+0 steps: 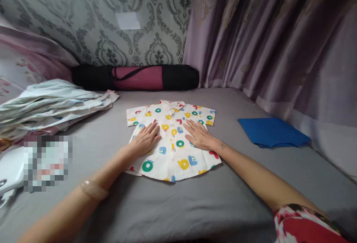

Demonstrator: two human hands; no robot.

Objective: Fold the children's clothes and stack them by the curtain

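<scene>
- One shirt (170,141), white with coloured prints, lies face up and spread out in the middle of the grey sheet (237,206), collar away from the person, its two short sleeves out to the sides
- The left hand (145,139) lies flat on the shirt's left half, palm down, fingers extended and only slightly parted; one pale bracelet (93,190) circles that forearm
- The right hand (199,135) lies flat on the right half, palm down, fingers spread; one red floral sleeve (304,224) shows on this arm
- The two hands cover parts of the print, between them a strip of the button front shows
- Right of the shirt, well apart, lies one folded blue cloth (272,132), near the purple curtain (251,31)
- To the left is a heap of pale cloths (55,98), too tangled to count
- Nearer the person on that side are one white device (11,168) with a white cable (7,197) and, just beside it, one pixelated item (47,163)
- One long black and dark pink bag (136,78) lies along the patterned wall (83,12); its contents are hidden
- One white card (128,20) is on the wall above the bag
</scene>
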